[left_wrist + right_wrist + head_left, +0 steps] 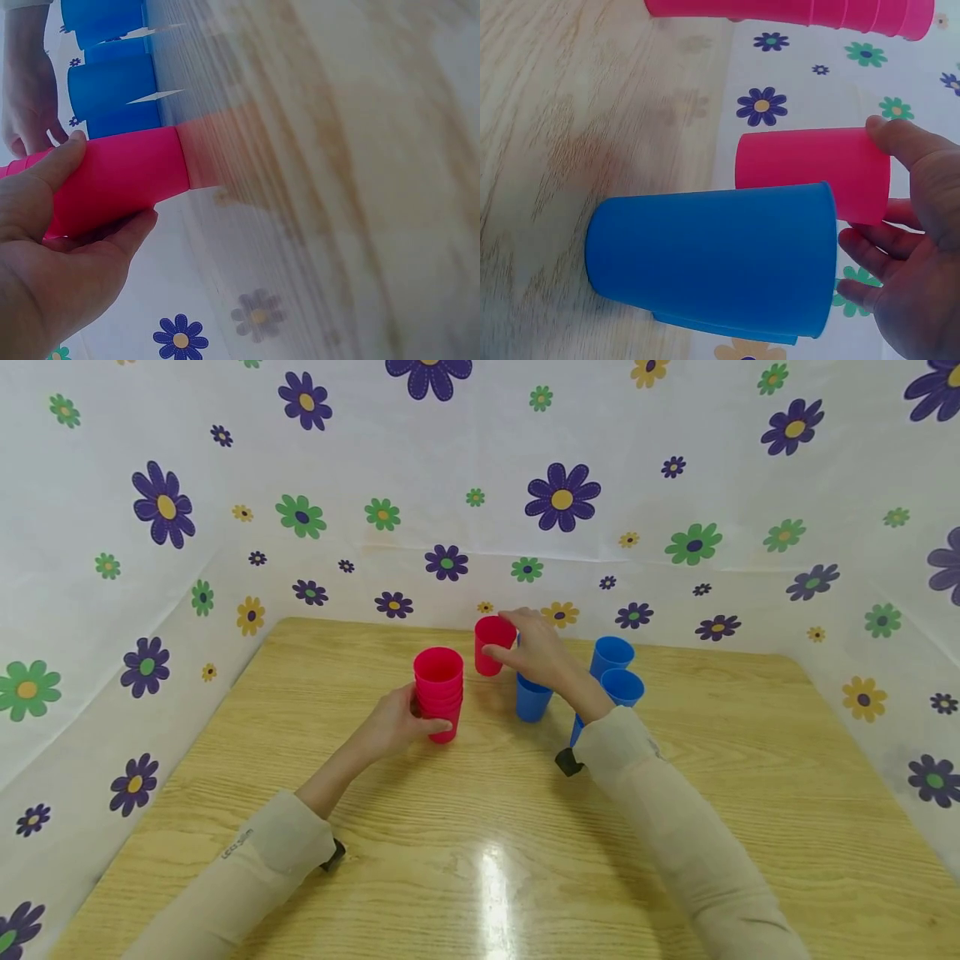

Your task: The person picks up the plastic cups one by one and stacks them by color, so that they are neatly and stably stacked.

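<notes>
My left hand point(393, 724) grips a stack of red plastic cups point(438, 672), nested upright, with the thumb on the near side. In the left wrist view the lowest cup's base is at the table surface. A single red cup point(491, 647) stands farther back, just right of the stack. My right hand point(542, 650) holds that cup near its rim, thumb on one side and fingers on the other, as the right wrist view shows. Under the right hand is a blue cup point(532, 703), closest to that wrist's camera. Part of another blue cup behind it is hidden.
More blue cups, among them a back one point(612, 653) and a nearer one point(622, 685), stand right of the right wrist, partly covered by the forearm. A wooden table point(420, 860) lies beneath everything. Flower-patterned white cloth point(480, 527) borders it at the back and sides.
</notes>
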Action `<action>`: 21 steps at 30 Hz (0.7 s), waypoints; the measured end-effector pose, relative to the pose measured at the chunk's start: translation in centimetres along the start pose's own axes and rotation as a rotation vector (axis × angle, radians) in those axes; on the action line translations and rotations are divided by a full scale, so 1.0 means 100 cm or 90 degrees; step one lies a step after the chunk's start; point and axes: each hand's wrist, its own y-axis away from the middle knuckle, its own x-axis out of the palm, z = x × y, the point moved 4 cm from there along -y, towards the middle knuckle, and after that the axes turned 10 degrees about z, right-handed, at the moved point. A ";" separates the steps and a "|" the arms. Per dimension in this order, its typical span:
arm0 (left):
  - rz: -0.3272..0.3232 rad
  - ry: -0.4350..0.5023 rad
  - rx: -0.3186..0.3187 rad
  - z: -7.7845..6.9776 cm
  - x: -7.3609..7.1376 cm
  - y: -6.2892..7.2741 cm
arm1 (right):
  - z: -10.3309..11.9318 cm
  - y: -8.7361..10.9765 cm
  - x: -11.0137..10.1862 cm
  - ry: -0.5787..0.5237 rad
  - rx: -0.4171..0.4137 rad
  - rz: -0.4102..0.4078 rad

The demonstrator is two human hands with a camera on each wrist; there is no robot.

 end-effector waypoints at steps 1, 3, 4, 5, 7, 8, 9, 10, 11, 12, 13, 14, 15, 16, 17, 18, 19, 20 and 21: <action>0.000 -0.001 0.001 0.000 0.000 0.000 | 0.001 0.002 -0.001 -0.010 -0.008 -0.008; 0.000 -0.005 0.003 0.000 0.000 0.000 | 0.003 0.006 -0.003 -0.027 -0.029 -0.020; -0.001 -0.007 0.003 0.000 0.000 0.000 | 0.004 0.009 -0.005 -0.035 -0.039 -0.024; -0.001 -0.008 0.003 0.000 0.000 0.000 | 0.006 0.011 -0.006 -0.041 -0.047 -0.029; -0.001 -0.009 0.001 0.000 0.000 0.000 | 0.008 0.014 -0.008 -0.049 -0.063 -0.037; -0.001 -0.009 0.000 0.000 0.000 0.000 | 0.010 0.016 -0.010 -0.052 -0.072 -0.041; -0.001 -0.008 0.000 0.000 0.000 0.000 | 0.011 0.018 -0.011 -0.053 -0.079 -0.044; -0.001 -0.007 0.000 0.000 0.000 0.000 | 0.013 0.020 -0.012 -0.054 -0.082 -0.047; 0.000 -0.007 0.001 0.000 0.000 0.000 | 0.014 0.022 -0.012 -0.056 -0.088 -0.049; 0.001 -0.006 0.002 0.000 0.000 0.000 | 0.015 0.024 -0.013 -0.060 -0.093 -0.051; 0.001 -0.005 0.004 0.000 0.000 0.000 | 0.016 0.026 -0.013 -0.066 -0.100 -0.053; 0.002 -0.006 0.007 0.000 0.000 0.000 | 0.017 0.029 -0.014 -0.068 -0.104 -0.053; 0.003 -0.006 0.008 0.000 0.000 0.000 | 0.019 0.031 -0.014 -0.069 -0.107 -0.053; 0.003 -0.007 0.011 0.001 0.000 0.000 | 0.020 0.033 -0.015 -0.070 -0.111 -0.054; 0.003 -0.006 0.012 0.001 0.000 0.000 | 0.021 0.036 -0.016 -0.071 -0.116 -0.055; 0.003 -0.006 0.012 0.001 0.000 0.000 | 0.023 0.039 -0.016 -0.072 -0.121 -0.056; 0.003 -0.005 0.011 0.000 0.000 0.000 | 0.024 0.041 -0.017 -0.071 -0.125 -0.057; 0.003 -0.005 0.011 0.000 0.000 0.000 | 0.025 0.044 -0.017 -0.071 -0.129 -0.057; 0.002 -0.004 0.009 0.000 0.000 0.000 | 0.026 0.046 -0.018 -0.072 -0.132 -0.057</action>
